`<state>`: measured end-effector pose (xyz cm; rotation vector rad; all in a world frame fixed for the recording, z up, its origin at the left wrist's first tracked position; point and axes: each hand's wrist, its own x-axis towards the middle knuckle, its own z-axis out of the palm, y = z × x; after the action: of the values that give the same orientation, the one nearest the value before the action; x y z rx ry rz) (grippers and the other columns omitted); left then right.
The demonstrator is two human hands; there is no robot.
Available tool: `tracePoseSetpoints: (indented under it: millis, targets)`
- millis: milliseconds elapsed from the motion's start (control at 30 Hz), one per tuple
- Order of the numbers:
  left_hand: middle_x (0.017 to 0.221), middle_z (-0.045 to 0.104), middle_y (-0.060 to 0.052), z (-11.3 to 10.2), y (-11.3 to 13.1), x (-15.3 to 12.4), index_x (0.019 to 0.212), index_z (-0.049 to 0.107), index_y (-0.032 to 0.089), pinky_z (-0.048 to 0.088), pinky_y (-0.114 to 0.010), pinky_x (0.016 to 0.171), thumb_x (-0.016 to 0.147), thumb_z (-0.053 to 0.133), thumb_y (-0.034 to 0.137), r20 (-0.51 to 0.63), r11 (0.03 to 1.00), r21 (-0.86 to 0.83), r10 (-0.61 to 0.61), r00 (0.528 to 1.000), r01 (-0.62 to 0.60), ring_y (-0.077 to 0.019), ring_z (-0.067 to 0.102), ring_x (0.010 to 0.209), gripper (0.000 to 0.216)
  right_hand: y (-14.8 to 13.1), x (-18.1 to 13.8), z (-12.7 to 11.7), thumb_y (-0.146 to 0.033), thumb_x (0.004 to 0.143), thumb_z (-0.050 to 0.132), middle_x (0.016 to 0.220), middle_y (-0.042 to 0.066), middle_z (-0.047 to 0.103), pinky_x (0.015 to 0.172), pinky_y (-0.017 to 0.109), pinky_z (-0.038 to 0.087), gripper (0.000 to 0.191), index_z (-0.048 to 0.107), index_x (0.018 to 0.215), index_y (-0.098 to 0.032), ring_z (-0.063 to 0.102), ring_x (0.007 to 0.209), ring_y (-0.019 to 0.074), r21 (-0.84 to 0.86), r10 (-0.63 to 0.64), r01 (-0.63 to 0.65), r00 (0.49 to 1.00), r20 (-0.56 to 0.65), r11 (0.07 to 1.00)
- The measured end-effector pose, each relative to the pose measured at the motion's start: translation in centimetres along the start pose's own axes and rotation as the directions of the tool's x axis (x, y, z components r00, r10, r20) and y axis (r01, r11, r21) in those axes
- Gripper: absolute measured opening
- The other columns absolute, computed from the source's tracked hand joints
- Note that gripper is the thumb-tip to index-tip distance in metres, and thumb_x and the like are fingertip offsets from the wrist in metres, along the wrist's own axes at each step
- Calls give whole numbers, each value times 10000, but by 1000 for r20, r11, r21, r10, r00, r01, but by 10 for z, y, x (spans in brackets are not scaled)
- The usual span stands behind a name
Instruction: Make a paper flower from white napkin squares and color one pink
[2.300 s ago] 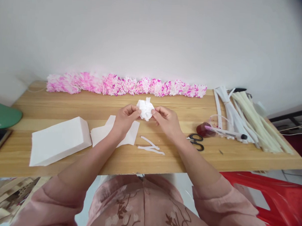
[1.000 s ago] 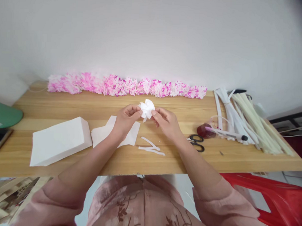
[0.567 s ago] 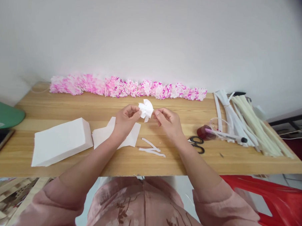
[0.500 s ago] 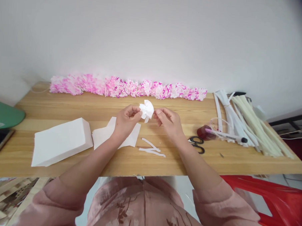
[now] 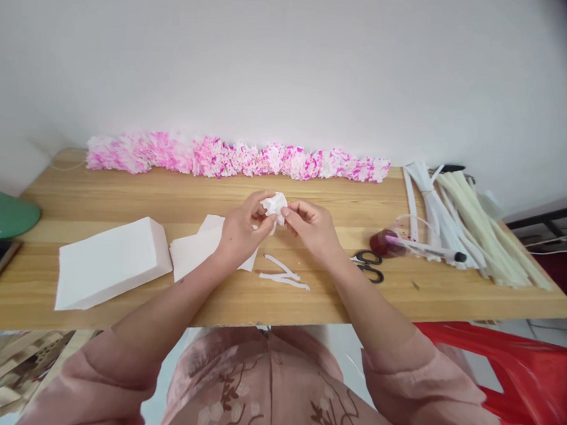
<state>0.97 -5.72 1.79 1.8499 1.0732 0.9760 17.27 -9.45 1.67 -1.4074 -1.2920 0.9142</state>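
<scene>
Between my two hands, above the middle of the wooden table, is a gathered white tissue-paper flower (image 5: 275, 203). My left hand (image 5: 246, 229) grips it from the left, thumb and fingers closed on its lower side. The thumb and forefinger of my right hand (image 5: 313, 229) pinch its right edge. Below my hands lie several thin white strips (image 5: 284, 276). Flat white paper sheets (image 5: 192, 253) are partly hidden under my left hand and forearm. Black-handled scissors (image 5: 370, 258) lie to the right of my right forearm.
A thick white paper stack (image 5: 109, 264) sits at the left. Pink-and-white ruffled paper flowers (image 5: 239, 158) line the back by the wall. At right are a container of dark red liquid (image 5: 386, 243), a white pen-like tool (image 5: 432, 250) and bundled white and cream strips (image 5: 480, 224).
My right hand has moved left onto the paper flower and now pinches its edge. The flower looks more crumpled and turned. The camera view has shifted slightly.
</scene>
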Motion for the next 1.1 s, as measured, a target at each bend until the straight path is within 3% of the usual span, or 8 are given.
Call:
tracePoseSetpoints:
  millis: [100,200,333,433,633,833,1100]
  targets:
    - [764,653,22,-1,-2,1,910,673,220,460,-235,693,815,572,208,-2,1000,-26,-11,1000,11,-127,609,714,139,-1,0,0,-503,831,615,659,-2,609,496,230,414,332,651,738,-186,516,559,105,147,54,-58,998,32,987]
    - [776,670,12,-1,-7,4,822,660,199,462,-236,666,808,567,221,0,983,-164,-89,996,87,-127,608,702,96,-2,0,-1,-519,837,604,734,28,671,500,229,435,346,695,820,-185,557,599,116,174,75,-77,997,17,982]
    - [772,661,10,-2,-11,8,808,647,182,495,-240,667,777,606,249,4,919,-357,-177,984,167,-122,612,687,85,-3,-4,-1,-436,857,602,752,26,692,547,239,444,269,712,863,-191,575,632,126,-57,-53,51,998,-39,997]
    - [773,661,8,-1,-11,10,816,642,174,518,-249,680,757,635,264,12,880,-432,-212,977,196,-118,615,678,108,-2,-6,2,-368,840,633,800,32,709,592,251,455,186,708,868,-200,602,670,138,-252,-200,187,979,-27,949]
    - [806,664,3,3,-13,8,849,654,185,503,-249,692,770,625,267,20,910,-380,-172,985,167,-123,608,719,118,2,-6,7,-312,840,614,812,32,707,623,259,453,122,680,856,-211,587,652,135,-392,-282,263,959,11,881]
    - [748,614,22,3,-13,6,887,625,200,480,-241,636,771,617,265,24,921,-352,-166,986,164,-116,576,659,133,-1,-4,4,-360,842,602,710,3,664,570,242,407,184,668,808,-191,524,598,115,-158,-103,102,995,1,982]
    - [738,643,12,-1,-14,7,750,657,190,467,-233,642,775,577,244,40,936,-323,-137,990,143,-119,587,671,100,-1,-3,1,-387,841,603,755,13,707,554,238,411,225,703,825,-186,508,562,101,10,-11,10,999,45,1000]
